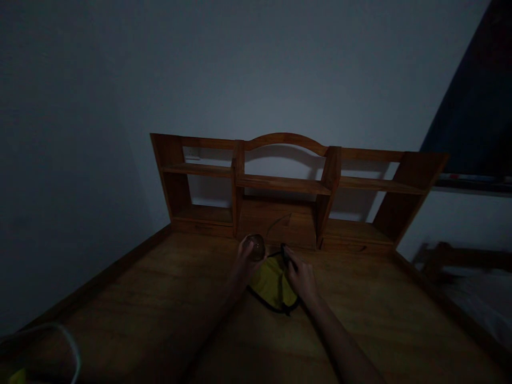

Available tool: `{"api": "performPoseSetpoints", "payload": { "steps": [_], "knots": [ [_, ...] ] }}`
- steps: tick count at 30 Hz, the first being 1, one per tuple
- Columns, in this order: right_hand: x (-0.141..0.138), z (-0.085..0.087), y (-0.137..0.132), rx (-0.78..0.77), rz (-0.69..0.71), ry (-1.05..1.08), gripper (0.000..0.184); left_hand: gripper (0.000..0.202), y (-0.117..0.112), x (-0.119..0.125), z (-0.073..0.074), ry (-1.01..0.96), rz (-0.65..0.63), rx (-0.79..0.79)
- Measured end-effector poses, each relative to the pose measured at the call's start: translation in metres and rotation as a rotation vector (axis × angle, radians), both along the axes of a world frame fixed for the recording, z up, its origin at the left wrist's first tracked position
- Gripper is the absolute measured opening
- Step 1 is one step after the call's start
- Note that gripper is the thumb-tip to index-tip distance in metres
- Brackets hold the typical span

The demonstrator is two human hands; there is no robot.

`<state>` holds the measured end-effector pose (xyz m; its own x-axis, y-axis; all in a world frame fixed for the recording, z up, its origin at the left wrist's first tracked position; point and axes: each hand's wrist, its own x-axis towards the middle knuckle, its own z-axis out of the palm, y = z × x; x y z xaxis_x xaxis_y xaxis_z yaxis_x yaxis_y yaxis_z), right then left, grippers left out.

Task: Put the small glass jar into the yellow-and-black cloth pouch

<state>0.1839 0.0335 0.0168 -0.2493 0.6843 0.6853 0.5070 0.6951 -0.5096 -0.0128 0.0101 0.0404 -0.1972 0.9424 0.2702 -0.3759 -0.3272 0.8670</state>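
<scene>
The room is dim. My left hand [245,260] is closed around a small round clear glass object [256,247], held just above the wooden desk [160,298]. My right hand [301,276] pinches the black-trimmed edge of a yellow cloth pouch [272,282], which lies flat on the desk between the two hands. The pouch's far corner with a thin black cord sits by my right fingertips. Both forearms reach in from the bottom of the view.
A wooden shelf unit [284,184] with several open compartments stands at the back of the desk against a pale wall. A raised wooden rim runs along the desk's left side. A pale curved cable [70,338] lies at the bottom left. More furniture shows at the right.
</scene>
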Motion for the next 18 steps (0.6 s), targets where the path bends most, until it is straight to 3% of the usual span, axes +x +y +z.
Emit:
{"api": "performPoseSetpoints", "payload": {
  "steps": [4, 7, 11, 18],
  "knots": [
    [-0.001, 0.001, -0.002, 0.009, -0.001, 0.009, 0.057, 0.082, -0.005, -0.001, -0.001, 0.069, 0.091, -0.006],
    [-0.002, 0.003, -0.004, 0.014, 0.008, 0.005, 0.057, 0.093, -0.003, -0.005, -0.003, 0.329, 0.344, 0.117],
    [-0.004, 0.004, -0.005, 0.008, 0.019, 0.001, 0.056, 0.08, 0.003, -0.008, -0.007, 0.633, 0.617, 0.252],
    [-0.004, 0.004, -0.006, -0.004, 0.026, 0.01, 0.056, 0.072, -0.01, -0.008, 0.003, 0.917, 0.738, 0.522]
  ]
}}
